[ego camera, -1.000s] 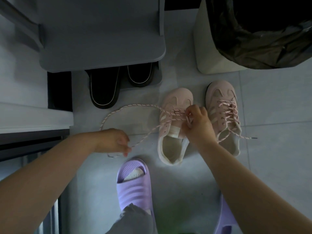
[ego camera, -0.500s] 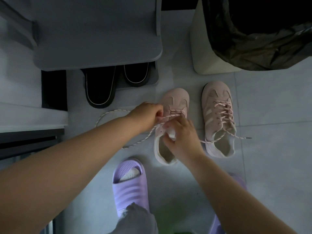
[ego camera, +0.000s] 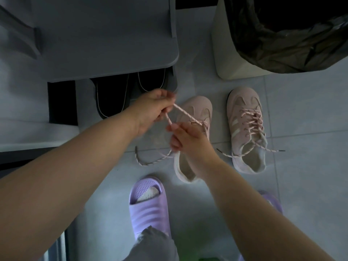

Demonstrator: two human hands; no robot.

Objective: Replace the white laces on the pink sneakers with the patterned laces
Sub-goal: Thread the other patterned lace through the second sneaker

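Observation:
Two pink sneakers stand on the tiled floor. The right sneaker [ego camera: 246, 129] is laced with a pink patterned lace, its ends trailing sideways. The left sneaker [ego camera: 195, 110] is partly laced; my right hand [ego camera: 186, 140] covers its middle and pinches the patterned lace [ego camera: 183, 111] near the eyelets. My left hand [ego camera: 152, 108] grips the same lace up and to the left of the shoe's toe, with the strand taut between hand and shoe. The other lace end [ego camera: 148, 162] lies curled on the floor left of the shoe.
A grey shoe cabinet [ego camera: 105, 38] with dark slippers [ego camera: 113, 95] beneath it stands at the upper left. A white bin with a black bag [ego camera: 235, 53] stands at the upper right. My foot in a purple slide [ego camera: 148, 208] is below the sneakers.
My left hand has moved up and away from the shoe, drawing the lace taut. My right hand has shifted slightly up over the left sneaker. The loop on the floor has shrunk.

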